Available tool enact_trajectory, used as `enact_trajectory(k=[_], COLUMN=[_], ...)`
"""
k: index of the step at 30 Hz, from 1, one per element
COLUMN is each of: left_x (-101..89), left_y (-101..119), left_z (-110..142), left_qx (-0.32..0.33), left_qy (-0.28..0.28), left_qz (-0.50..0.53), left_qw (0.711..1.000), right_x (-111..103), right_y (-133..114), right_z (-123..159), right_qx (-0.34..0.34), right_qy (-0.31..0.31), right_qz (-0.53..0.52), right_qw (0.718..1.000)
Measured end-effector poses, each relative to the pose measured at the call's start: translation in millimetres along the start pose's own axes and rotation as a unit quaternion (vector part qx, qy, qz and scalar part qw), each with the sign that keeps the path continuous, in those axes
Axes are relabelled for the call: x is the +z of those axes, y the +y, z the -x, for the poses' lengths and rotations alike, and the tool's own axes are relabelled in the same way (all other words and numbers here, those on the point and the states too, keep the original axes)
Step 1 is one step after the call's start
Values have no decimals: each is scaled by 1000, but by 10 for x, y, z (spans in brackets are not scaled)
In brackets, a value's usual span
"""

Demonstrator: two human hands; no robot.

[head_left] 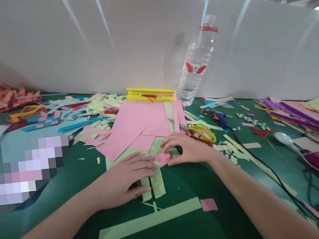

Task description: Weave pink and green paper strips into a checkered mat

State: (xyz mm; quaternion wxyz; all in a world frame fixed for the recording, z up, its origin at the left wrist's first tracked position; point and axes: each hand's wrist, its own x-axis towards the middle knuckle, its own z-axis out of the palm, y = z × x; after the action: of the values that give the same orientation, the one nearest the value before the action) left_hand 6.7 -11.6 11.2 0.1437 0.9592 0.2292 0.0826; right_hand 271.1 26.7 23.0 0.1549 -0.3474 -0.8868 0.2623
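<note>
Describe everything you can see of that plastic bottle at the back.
The plastic bottle is clear and shiny, with a whitish cap, a red band round its neck and a white label with red shapes. It seems to hold some clear liquid; the level is hard to tell. It appears tilted rightward, its base on the green table near the pale wall. Neither the left hand nor the right hand touches it.

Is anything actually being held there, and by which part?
The left hand and right hand have their fingertips at the left and right ends of a short pink paper strip; whether they pinch it or only touch it cannot be told.
</note>
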Motion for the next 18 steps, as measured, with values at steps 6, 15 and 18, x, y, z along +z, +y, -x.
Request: enact_trajectory(k=[6, 15, 18], left_x=[-9, 71, 85], left_y=[23, -190, -287], left_z=[-6, 59, 90], left_qx=[10, -110, -136], left_qy=[-14, 153, 168], left_qz=[35, -18, -40], left_qw=[999, 982, 975], right_x=[20, 48, 59], right_y=[-15, -15, -20], right_z=[-8, -27, -27], right_qx=[-18, -36, -38], right_qy=[6, -3, 4], right_qz=[10, 19, 16], right_qw=[1000, 999, 999])
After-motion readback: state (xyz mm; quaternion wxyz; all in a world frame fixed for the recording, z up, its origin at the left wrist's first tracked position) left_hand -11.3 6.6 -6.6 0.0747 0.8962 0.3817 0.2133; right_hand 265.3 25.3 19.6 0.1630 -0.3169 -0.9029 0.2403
